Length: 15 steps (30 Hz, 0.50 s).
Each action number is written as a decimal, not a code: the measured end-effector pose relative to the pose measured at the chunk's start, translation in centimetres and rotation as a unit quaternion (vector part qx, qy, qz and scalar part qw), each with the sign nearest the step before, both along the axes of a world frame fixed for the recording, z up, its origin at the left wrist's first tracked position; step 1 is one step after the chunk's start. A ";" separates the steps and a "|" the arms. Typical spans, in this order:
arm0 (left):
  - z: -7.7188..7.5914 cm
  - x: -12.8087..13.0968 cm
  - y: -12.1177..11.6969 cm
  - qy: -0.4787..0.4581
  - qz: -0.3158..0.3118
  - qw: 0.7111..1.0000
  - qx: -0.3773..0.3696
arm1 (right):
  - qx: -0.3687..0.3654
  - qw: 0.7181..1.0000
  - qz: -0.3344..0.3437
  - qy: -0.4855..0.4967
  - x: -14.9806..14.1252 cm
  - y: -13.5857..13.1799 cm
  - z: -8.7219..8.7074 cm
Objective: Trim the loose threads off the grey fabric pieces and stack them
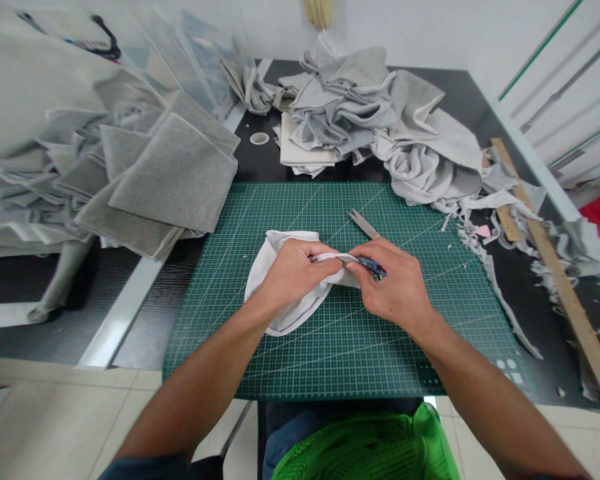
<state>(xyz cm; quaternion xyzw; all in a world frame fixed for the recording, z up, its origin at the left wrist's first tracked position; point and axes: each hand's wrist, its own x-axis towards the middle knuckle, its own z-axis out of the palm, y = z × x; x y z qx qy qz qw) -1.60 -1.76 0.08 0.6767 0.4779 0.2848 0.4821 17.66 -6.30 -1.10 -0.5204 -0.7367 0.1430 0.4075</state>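
Note:
A white, sewn-looking fabric piece (296, 313) lies partly on the green cutting mat (330, 367), its upper edge raised between my hands. My left hand (295, 267) is closed, pinching that edge between thumb and fingers. My right hand (393, 277) is closed around a small blue-handled tool (373, 267), which looks like thread snips, right at the fabric's edge. Its working end is mostly hidden by cloth and fingers. Just beyond my right hand, metal scissors (364, 224) lie on the mat with blades toward the far left; their handles are hidden.
Grey fabric pieces (175, 177) are piled at left. Another heap of grey cloth (345, 100) covers the table's back, beside a tape roll (259, 138). A long wooden ruler (555, 267) and fabric scraps (480, 253) lie at right. Green mesh (365, 447) rests below the table edge.

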 end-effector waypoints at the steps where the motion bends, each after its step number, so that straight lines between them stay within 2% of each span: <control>1: 0.0 0.0 0.0 0.003 -0.001 1.000 -0.001 | -0.001 1.000 0.001 0.000 0.0 0.0 0.0; 7: 0.3 0.0 0.1 -0.006 0.002 1.000 -0.010 | -0.020 1.000 0.000 0.005 -0.1 0.1 0.3; 11: 0.2 0.0 0.2 -0.078 0.006 0.997 -0.023 | -0.063 0.998 -0.005 0.016 0.0 0.4 0.2; 15: -0.2 -0.3 0.3 -0.138 0.009 0.988 -0.070 | -0.101 0.992 0.029 0.067 0.2 0.7 0.1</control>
